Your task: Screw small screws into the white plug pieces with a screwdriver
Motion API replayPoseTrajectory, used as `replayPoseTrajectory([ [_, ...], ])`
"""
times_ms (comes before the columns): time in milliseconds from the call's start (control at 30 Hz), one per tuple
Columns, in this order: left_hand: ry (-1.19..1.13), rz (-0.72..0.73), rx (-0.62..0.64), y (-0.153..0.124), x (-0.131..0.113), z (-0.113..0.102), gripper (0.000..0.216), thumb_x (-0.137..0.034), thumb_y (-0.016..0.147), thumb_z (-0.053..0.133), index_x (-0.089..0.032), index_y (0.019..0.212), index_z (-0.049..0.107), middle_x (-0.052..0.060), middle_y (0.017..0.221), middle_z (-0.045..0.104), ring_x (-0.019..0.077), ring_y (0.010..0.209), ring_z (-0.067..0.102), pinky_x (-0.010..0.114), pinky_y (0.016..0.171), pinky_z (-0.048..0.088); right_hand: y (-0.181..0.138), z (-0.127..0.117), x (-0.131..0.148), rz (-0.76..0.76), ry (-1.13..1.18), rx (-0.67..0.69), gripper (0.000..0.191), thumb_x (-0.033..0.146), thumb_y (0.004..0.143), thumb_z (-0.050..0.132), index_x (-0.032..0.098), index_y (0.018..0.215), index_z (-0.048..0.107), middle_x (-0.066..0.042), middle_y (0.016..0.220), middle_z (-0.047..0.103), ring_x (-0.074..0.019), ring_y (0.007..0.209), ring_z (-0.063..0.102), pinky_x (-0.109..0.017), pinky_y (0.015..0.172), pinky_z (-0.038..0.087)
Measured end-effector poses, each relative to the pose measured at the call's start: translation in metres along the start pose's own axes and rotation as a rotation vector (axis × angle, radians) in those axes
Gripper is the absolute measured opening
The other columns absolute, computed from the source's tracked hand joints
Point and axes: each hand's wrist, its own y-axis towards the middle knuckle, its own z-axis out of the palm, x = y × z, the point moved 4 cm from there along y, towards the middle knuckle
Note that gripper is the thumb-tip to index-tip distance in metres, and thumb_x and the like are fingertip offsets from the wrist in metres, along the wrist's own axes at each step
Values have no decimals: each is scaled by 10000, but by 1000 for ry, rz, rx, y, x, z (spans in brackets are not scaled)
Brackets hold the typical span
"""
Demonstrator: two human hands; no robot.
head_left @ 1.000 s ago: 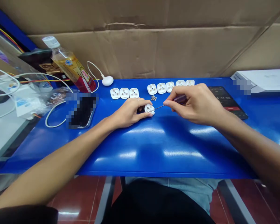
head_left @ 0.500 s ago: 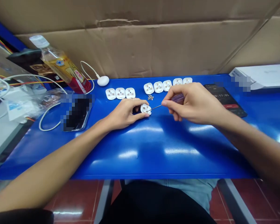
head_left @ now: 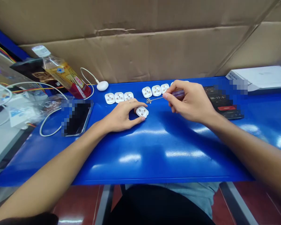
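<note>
My left hand (head_left: 121, 115) rests on the blue table (head_left: 154, 147) and pinches a small white plug piece (head_left: 142, 111) between thumb and fingers. My right hand (head_left: 189, 101) grips a thin screwdriver (head_left: 172, 94) with a dark handle. Its metal tip reaches a little heap of small screws (head_left: 149, 100) just behind the plug piece. Three white plug pieces (head_left: 119, 97) lie in a row at the back left, and more plug pieces (head_left: 155, 90) stand in a second row partly hidden by my right hand.
A phone (head_left: 76, 117) lies left of my left hand, with a white cable and puck (head_left: 102, 85) and a tilted drink bottle (head_left: 61, 71) behind it. Another phone showing a timer (head_left: 222, 103) sits at the right, near a white box (head_left: 259, 76). Cardboard walls the back.
My right hand lifted the screwdriver tip off the held plug piece and moved it back to the heap of screws. My left hand stays on the plug piece.
</note>
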Motion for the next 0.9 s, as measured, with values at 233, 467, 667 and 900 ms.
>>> replayPoseTrajectory([
  [233,-16,39,-6,0,1,-3,547,-428,923,761,-186,1410,703,122,1205,718,269,1073,676,406,987,530,-6,17,-5,-211,-311,30,76,273,972,633,238,910,660,-37,797,777,-223,682,713,-339,632,464],
  [467,-35,73,48,-1,1,-10,678,-460,858,838,-211,1464,660,130,1303,720,286,1128,684,398,1014,520,-6,15,-5,-197,-322,31,71,286,988,619,263,925,642,-29,788,768,-240,671,718,-352,625,463],
  [667,-76,75,70,-1,3,-16,465,-399,896,797,-218,1318,717,95,1246,746,250,1064,686,361,949,524,-5,17,-8,-169,-306,63,58,284,991,628,257,945,651,-26,784,774,-240,689,731,-350,651,481],
  [900,-107,57,22,1,5,-10,450,-461,886,817,-205,1248,734,80,1185,762,238,1022,687,347,916,521,-5,13,-4,-180,-291,27,81,312,993,629,260,935,651,-30,785,772,-233,651,709,-357,634,484],
])
